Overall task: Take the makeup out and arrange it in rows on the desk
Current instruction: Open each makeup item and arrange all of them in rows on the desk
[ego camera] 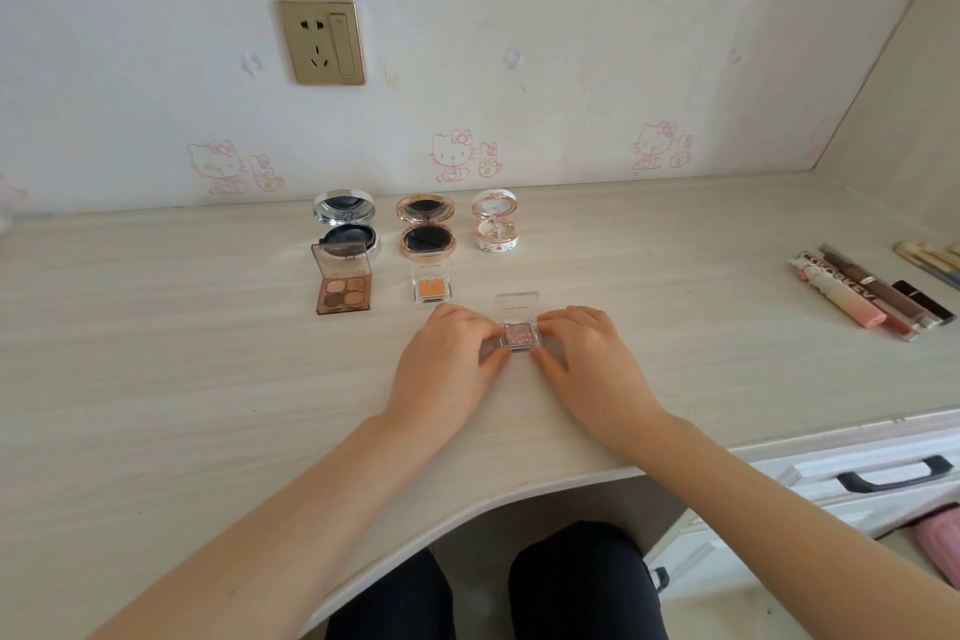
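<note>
The pink eyeshadow case (519, 334) sits flat on the desk (156, 327), nearer the person than the orange eyeshadow case (432, 285) and to its right, out of line with it. Its clear lid stands open on the far side, and the glittery pink pan faces up.

The case lies between the two hands. The left hand (448, 361) pinches its left edge: the fingers (480, 327) are curled and close together against the far left corner, and the thumb presses the near left corner. The right hand (589, 361) mirrors this on the right edge, with curled fingers (560, 322) at the far corner and the thumb at the near one. Both palms face down, low over the desk. The bare forearms run in from the near edge and converge toward the case.

Just left of the orange eyeshadow case lies an open four-pan palette (343, 285). Behind the orange eyeshadow case stands an open gold compact (427, 226), with a silver compact (344, 224) to that one's left and a white compact (496, 224) to its right, all three with lids raised. Well to the right of the orange eyeshadow case, a cluster of lip tubes (872, 294) lies side by side.
</note>
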